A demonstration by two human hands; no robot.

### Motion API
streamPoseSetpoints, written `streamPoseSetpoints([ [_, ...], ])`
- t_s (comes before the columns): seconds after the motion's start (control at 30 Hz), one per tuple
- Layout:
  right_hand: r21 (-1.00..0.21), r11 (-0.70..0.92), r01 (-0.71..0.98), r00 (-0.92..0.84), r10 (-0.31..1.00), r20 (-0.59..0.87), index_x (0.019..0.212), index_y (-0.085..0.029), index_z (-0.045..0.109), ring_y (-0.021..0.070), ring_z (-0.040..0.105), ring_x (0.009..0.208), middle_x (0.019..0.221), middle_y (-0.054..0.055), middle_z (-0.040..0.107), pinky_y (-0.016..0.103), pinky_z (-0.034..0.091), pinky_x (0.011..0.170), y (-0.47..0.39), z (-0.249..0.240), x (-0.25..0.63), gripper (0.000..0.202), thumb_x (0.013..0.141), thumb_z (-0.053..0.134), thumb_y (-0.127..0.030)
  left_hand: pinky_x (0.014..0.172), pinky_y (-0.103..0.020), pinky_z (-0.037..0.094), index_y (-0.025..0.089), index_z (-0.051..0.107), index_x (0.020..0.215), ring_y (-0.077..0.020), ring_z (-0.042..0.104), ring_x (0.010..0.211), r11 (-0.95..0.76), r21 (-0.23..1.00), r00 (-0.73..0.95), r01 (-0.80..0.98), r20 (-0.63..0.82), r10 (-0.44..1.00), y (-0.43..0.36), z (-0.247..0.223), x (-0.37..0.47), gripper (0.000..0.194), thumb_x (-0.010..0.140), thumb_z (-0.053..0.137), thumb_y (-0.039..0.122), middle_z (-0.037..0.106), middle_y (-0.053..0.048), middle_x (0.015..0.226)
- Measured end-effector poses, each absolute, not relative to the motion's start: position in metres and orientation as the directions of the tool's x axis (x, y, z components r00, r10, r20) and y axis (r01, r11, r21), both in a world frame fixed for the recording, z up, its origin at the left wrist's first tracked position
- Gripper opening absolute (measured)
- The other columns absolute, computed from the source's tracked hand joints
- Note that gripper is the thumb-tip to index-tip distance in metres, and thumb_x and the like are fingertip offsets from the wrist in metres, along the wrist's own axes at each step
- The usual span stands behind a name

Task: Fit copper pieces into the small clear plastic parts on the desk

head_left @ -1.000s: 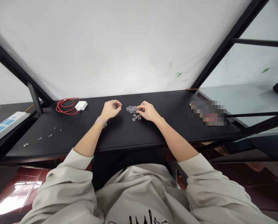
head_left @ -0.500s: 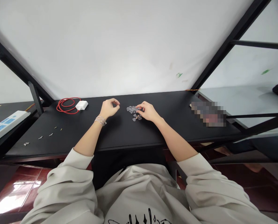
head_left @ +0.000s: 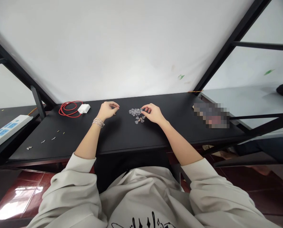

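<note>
In the head view, a cluster of small clear plastic pieces (head_left: 134,111) lies on the black tabletop between my hands. Just in front of it is a small group of clear petal-shaped pieces with tan centres (head_left: 139,119). My right hand (head_left: 153,113) is at the cluster's right edge, thumb and forefinger closed on one clear piece. My left hand (head_left: 106,110), with bracelets at the wrist, hovers left of the cluster, its fingers curled and the tips close together. A tiny tan thing shows at those fingertips, too small to name.
A white charger (head_left: 84,108) with a coiled red cable (head_left: 67,109) sits at the back left. Several tiny scraps (head_left: 53,138) lie at the front left. A white power strip (head_left: 9,131) is beyond the left edge. A pixelated flat item (head_left: 211,115) rests at the right.
My left hand has moved slightly left, and a tiny tan thing now shows at its fingertips. My right hand has shifted slightly right, uncovering more of the cluster.
</note>
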State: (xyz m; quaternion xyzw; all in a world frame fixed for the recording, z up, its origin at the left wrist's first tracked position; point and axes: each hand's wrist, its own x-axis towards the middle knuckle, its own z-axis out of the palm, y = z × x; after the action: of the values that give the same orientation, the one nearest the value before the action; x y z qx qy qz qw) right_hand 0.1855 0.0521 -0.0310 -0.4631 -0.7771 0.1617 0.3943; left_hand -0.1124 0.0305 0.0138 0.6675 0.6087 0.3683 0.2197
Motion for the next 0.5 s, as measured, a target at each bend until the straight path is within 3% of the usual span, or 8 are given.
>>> streamPoseSetpoints([
  [0.1, -0.623, 0.515, 0.589, -0.255, 0.849, 0.462, 0.095, -0.021, 0.078, 0.0146, 0.055, 0.065, 0.084, 0.003, 0.063, 0.033, 0.051, 0.073, 0.052, -0.031, 0.185, 0.015, 0.080, 0.074, -0.023, 0.062, -0.029, 0.052, 0.021, 0.080, 0.082, -0.0155, 0.062, 0.052, -0.140, 0.672, 0.014, 0.727, 0.190, 0.982, 0.032, 0.012, -0.114, 0.009, 0.075, 0.075, 0.023, 0.070, -0.001, 0.064],
  [0.23, -0.621, 0.520, 0.586, -0.252, 0.846, 0.470, 0.094, -0.021, 0.077, 0.0146, 0.055, 0.064, 0.084, 0.003, 0.063, 0.033, 0.051, 0.073, 0.052, -0.031, 0.186, 0.014, 0.081, 0.074, -0.024, 0.073, -0.030, 0.055, 0.024, 0.080, 0.072, -0.0196, 0.069, 0.071, -0.176, 0.561, 0.041, 0.809, 0.245, 0.969, 0.037, 0.003, -0.114, 0.010, 0.069, 0.075, 0.015, 0.074, -0.003, 0.073],
  [0.5, -0.633, 0.500, 0.592, -0.275, 0.863, 0.424, 0.089, -0.019, 0.076, 0.0149, 0.057, 0.065, 0.083, 0.004, 0.067, 0.032, 0.050, 0.071, 0.051, -0.031, 0.186, 0.012, 0.079, 0.075, -0.025, 0.078, -0.033, 0.055, 0.024, 0.081, 0.076, -0.0226, 0.069, 0.077, -0.021, 0.471, -0.062, 0.882, 0.160, 0.985, 0.038, -0.005, -0.110, 0.016, 0.068, 0.073, 0.012, 0.073, -0.005, 0.078],
])
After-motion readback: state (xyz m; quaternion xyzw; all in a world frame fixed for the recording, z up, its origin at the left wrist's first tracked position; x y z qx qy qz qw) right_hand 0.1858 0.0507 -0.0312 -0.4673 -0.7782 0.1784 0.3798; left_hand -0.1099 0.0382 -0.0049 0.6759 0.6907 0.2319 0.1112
